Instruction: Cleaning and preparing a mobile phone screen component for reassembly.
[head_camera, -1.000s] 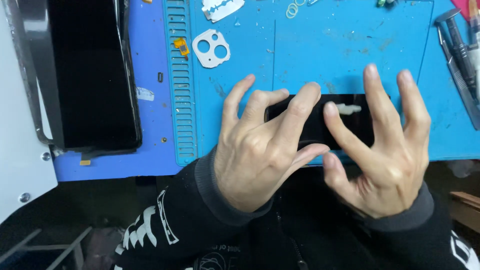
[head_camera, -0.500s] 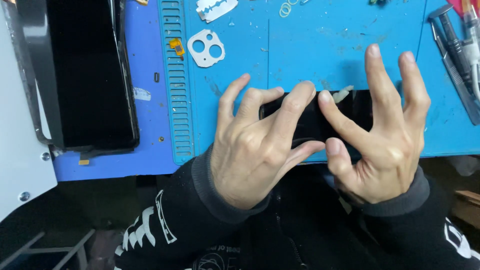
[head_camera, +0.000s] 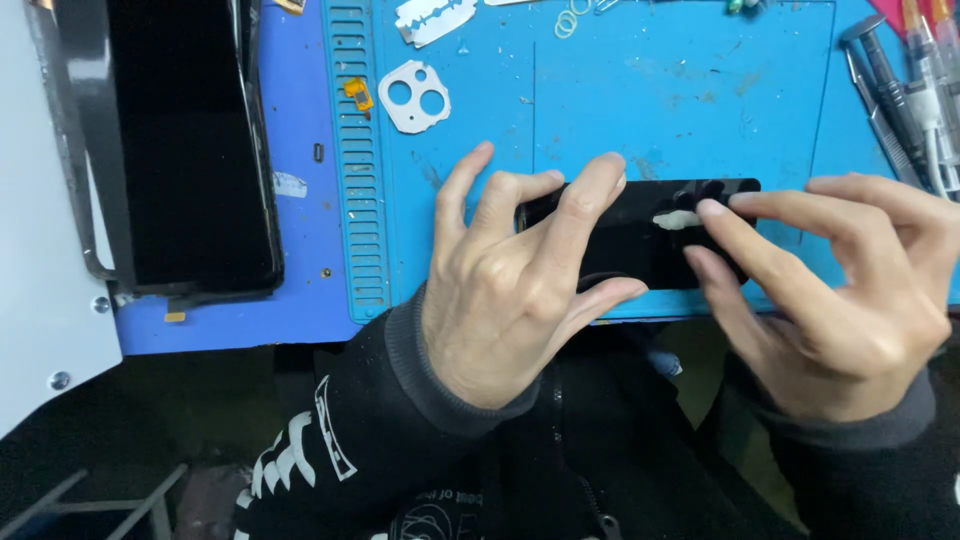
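A glossy black phone panel (head_camera: 640, 235) lies lengthwise at the near edge of the blue work mat (head_camera: 650, 110). My left hand (head_camera: 520, 285) grips its left half, index and middle fingers over the top edge, thumb under the near edge. My right hand (head_camera: 830, 290) holds the right end, thumb beneath, index fingertip pressing a small white wad (head_camera: 678, 218) onto the panel's surface. The other fingers of the right hand are spread above the mat.
A black screen in a metal frame (head_camera: 185, 150) lies at the left. A white camera-lens bezel (head_camera: 420, 95), a small orange part (head_camera: 358, 92) and a razor blade (head_camera: 435, 15) rest on the mat. Tweezers and tools (head_camera: 890, 90) lie at the right edge.
My right hand has swung rightward, its fingers now pointing left across the panel's end instead of upward. Its index finger has pushed the white wad along the panel. My left hand stays put.
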